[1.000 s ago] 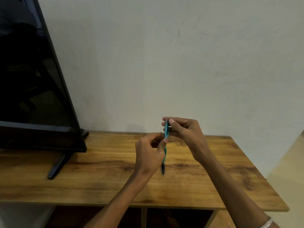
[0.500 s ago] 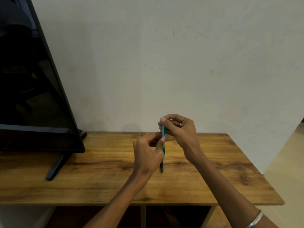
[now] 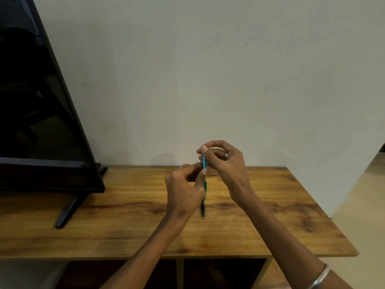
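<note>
Where the pen (image 3: pixel 205 188) sits: in the air at lower centre of the frame, above the counter (image 3: pixel 270 205) and not touching it.
Long axis: near upright, black tip down, teal barrel above (a slight lean at most).
Right hand: the right hand (image 3: pixel 225 163) pinches the top end between thumb and forefinger, from the frame's right; a ring (image 3: pixel 226 156) shows on one finger.
Left hand: the left hand (image 3: pixel 183 188) grips the middle of the barrel from the frame's left, with its thumb against the barrel.
Relation for the next move: both hands share one axis, right above left, so I judge that a pull or twist along the barrel comes next.
Around: a dark screen (image 3: pixel 31 122) stands on the counter at the left edge; a pale wall (image 3: pixel 208 69) is behind.
</note>
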